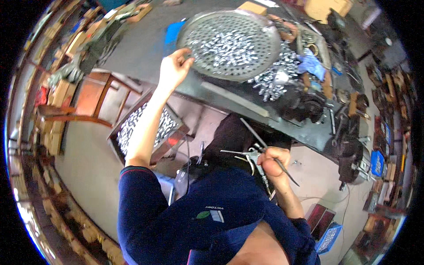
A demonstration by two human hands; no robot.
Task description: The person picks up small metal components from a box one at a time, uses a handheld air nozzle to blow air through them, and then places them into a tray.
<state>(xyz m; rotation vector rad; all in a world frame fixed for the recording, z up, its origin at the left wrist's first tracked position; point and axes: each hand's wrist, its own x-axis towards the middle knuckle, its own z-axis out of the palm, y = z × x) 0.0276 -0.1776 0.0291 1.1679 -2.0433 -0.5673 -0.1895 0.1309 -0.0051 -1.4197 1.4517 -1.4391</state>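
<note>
My left hand [176, 66] is raised at the left rim of a round perforated metal tray [260, 70]. Its fingers are curled in toward the thumb; whatever may be between them is too small to make out. Many small silvery metal pieces [229, 46] lie spread on the tray. Closed around a thin dark rod [253, 131], my right hand [276, 162] is held before my body. Right beside that hand is a metal air blow gun [252, 157] with a thin nozzle; I cannot tell whether the hand grips it too.
More metal pieces [274, 86] are heaped on the dark workbench [132, 48] beside the tray, near a blue cloth [312, 64]. A box of silvery pieces [165, 126] stands below my left arm. A wooden chair [90, 97] is at left, a blue basket [329, 238] at lower right.
</note>
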